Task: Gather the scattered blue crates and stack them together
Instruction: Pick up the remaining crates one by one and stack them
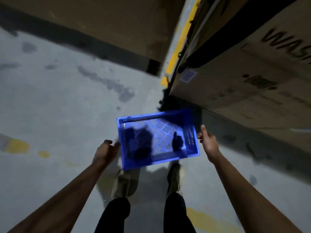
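Observation:
One shallow blue crate [166, 130] with a slotted floor is held level above the concrete, in front of my legs. My left hand [106, 151] grips its left short side, fingers curled under the rim. My right hand [207, 144] holds the right short side, thumb up along the wall. The crate is empty; dark shadows of my hands fall across its floor. No other blue crate is in view.
A large cardboard box [244, 78] with black print stands close on the right. Another brown box [107, 19] rises ahead, left of a yellow floor stripe [178, 46]. My two shoes [175, 179] stand on stained grey concrete [58, 98] below the crate.

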{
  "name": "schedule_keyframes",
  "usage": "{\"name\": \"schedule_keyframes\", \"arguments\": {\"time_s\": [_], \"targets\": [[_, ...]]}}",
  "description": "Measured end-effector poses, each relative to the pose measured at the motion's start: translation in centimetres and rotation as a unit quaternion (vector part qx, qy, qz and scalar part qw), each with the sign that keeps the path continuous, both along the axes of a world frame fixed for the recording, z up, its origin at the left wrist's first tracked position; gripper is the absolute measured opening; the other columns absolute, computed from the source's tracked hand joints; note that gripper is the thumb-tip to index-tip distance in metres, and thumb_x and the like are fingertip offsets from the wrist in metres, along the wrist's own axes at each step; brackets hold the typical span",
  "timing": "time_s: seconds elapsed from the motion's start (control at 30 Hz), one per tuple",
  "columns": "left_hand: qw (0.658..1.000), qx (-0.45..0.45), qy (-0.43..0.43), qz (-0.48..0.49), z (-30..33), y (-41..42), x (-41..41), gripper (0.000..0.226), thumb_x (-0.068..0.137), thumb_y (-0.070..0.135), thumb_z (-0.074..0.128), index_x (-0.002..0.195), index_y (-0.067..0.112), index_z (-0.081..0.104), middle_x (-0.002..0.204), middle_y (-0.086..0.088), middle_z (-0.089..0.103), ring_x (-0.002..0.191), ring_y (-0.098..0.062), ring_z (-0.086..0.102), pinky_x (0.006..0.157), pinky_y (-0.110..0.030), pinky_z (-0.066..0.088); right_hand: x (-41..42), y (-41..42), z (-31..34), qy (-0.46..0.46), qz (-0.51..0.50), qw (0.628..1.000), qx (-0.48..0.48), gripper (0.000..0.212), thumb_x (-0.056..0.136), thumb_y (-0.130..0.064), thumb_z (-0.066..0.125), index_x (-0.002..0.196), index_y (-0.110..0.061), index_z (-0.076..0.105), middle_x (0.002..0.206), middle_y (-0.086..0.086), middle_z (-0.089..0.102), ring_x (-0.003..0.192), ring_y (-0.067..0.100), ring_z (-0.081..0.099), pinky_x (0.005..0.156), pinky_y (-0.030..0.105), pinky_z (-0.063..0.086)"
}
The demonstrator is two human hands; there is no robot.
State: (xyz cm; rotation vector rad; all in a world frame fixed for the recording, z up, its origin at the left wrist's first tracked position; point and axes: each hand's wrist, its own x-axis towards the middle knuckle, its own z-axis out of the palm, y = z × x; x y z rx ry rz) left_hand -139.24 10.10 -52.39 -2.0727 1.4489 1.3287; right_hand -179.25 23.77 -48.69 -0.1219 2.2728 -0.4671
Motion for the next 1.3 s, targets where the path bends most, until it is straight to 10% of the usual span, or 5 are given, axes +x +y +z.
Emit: {"name": "schedule_keyframes", "arguments": {"time_s": [0.3,0.43,0.6,0.83,1.3], "targets": [[0.997,-0.066,-0.011,0.035,-20.0,1.1,-3.2,0.053,0.087,0.040,0.061,0.113,-0.005,0.061,0.107,-0.031,0.068,0.099,-0.050,0.068,0.080,-0.050,0.051,-11.2,0.7,-25.8,-0.004,0.184,0.977,0.110,0.072,0.097,-0.066,0.041,0.116,-0.001,0.067,0.121,0.034,0.067,0.112,0.054,0.064,0.098,0.059,0.053],[0.994,-0.076,-0.040,0.063,-22.1,2.0,-3.4,0.040,0.103,0.027,0.061,0.120,-0.009,0.056,0.118,-0.036,0.063,0.111,-0.055,0.061,0.094,-0.056,0.047,-10.5,-0.2,-25.4,-0.071,0.207,0.975,0.042,0.012,0.110,-0.014,0.055,0.103,-0.014,0.065,0.122,0.039,0.065,0.107,0.057,0.064,0.095,0.066,0.054],[0.982,-0.024,-0.001,0.185,-19.0,3.1,-2.1,0.050,0.108,0.053,0.043,0.121,0.006,0.057,0.114,-0.027,0.071,0.106,-0.045,0.067,0.092,-0.049,0.054,-10.5,1.3,-24.5,-0.097,0.093,0.989,0.060,0.139,0.057,-0.114,0.036,0.134,-0.002,0.064,0.122,0.023,0.072,0.100,0.041,0.072,0.104,0.060,0.055],[0.959,-0.109,0.051,0.258,-5.3,3.2,-0.2,0.068,0.102,0.072,0.038,0.114,0.007,0.053,0.103,-0.020,0.064,0.094,-0.036,0.061,0.079,-0.041,0.040,-4.5,-2.9,-7.9,-0.005,0.055,0.997,0.056,0.100,0.104,-0.078,0.021,0.143,0.005,0.060,0.141,0.034,0.061,0.130,0.048,0.060,0.114,0.050,0.044],[0.942,-0.211,0.037,0.258,31.6,3.1,10.2,0.060,0.108,0.063,0.034,0.124,0.012,0.061,0.130,-0.027,0.066,0.121,-0.045,0.061,0.096,-0.045,0.045,4.3,-5.6,28.5,0.023,0.193,0.977,-0.091,0.092,0.109,-0.069,0.023,0.122,0.008,0.072,0.129,0.039,0.066,0.127,0.049,0.063,0.104,0.045,0.047]]}}
